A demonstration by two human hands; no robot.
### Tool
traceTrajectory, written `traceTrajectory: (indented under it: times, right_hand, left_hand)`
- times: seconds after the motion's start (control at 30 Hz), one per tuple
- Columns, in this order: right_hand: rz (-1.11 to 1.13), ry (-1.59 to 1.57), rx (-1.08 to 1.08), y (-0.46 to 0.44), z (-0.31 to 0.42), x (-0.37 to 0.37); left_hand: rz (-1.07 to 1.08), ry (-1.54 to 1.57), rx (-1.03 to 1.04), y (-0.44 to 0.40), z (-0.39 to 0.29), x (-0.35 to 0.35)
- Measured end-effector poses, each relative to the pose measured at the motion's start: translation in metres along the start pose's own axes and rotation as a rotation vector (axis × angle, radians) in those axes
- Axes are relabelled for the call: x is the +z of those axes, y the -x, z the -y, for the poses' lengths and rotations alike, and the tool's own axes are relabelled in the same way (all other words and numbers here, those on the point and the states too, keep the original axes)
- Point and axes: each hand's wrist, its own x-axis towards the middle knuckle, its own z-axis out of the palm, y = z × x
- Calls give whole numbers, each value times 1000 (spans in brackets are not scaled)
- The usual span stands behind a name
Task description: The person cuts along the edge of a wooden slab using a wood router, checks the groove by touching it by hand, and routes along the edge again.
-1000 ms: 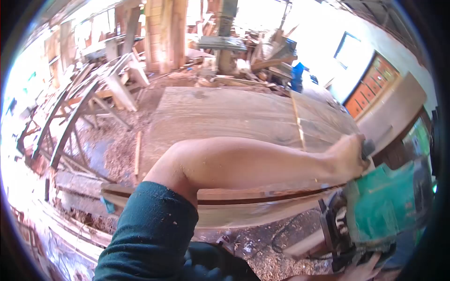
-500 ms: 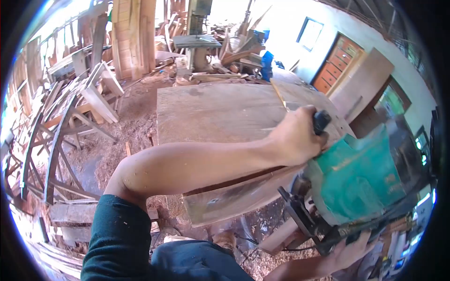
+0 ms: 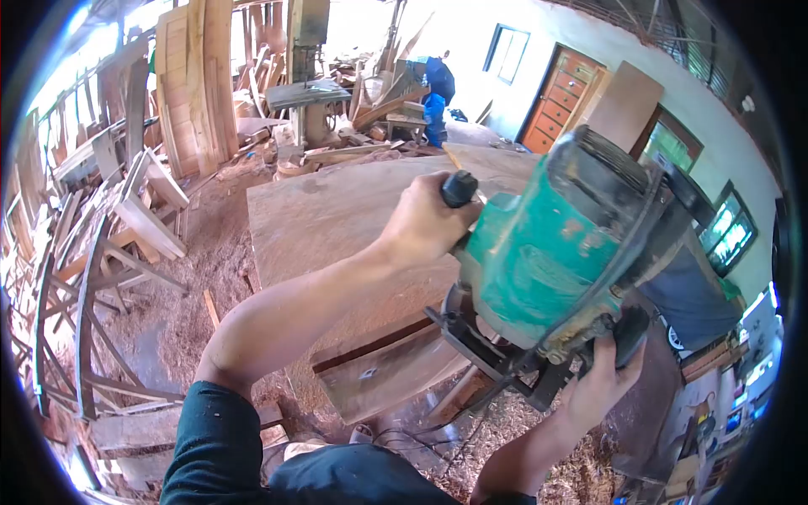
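A large green router (image 3: 547,261) with a black base and a dark top is held between my two hands. My left hand (image 3: 427,217) is wrapped round its black knob handle on the far left side. On the near right side, my right hand (image 3: 602,379) closes around the other black handle. The router is tilted, its black base plate (image 3: 480,347) turned toward me, over the right part of a wide wooden board (image 3: 328,215). Whether the base touches wood cannot be made out. Along the near side lies a wooden plank (image 3: 383,374) with a dark gap behind it.
Wood shavings (image 3: 160,328) cover the floor. Wooden frames (image 3: 93,295) and offcuts are piled at left. A machine with a flat table (image 3: 307,94) stands behind the board. A dark cord (image 3: 412,433) runs below the router. An orange panelled door (image 3: 562,101) is at the back wall.
The router has moved left and up in view, with both hands on its handles. My right hand is now more visible. The view has turned to the right.
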Motion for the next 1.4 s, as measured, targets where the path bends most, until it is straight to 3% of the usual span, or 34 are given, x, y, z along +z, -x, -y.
traceTrajectory:
  times: [0.3, 0.73, 0.97, 1.13, 1.23, 1.33, 1.4]
  right_hand:
    - [50, 107, -28, 1, 7, 39]
    - [-247, 225, 19, 38, -10, 74]
    - [-411, 158, 198, 34, -23, 68]
    - [-403, 179, 230, 24, -26, 66]
    - [-384, 177, 294, 22, -19, 70]
    - [-368, 178, 282, 24, -16, 73]
    - [-382, 190, 278, 26, -10, 83]
  left_hand:
    - [63, 59, -38, -33, 38, -6]
    - [306, 129, -27, -73, 56, -6]
    - [382, 4, -26, -81, 63, 0]
    - [380, 32, -47, -86, 64, 7]
    - [367, 70, -36, -86, 67, 8]
    - [321, 383, 58, -76, 84, 12]
    - [376, 362, -63, -74, 77, 6]
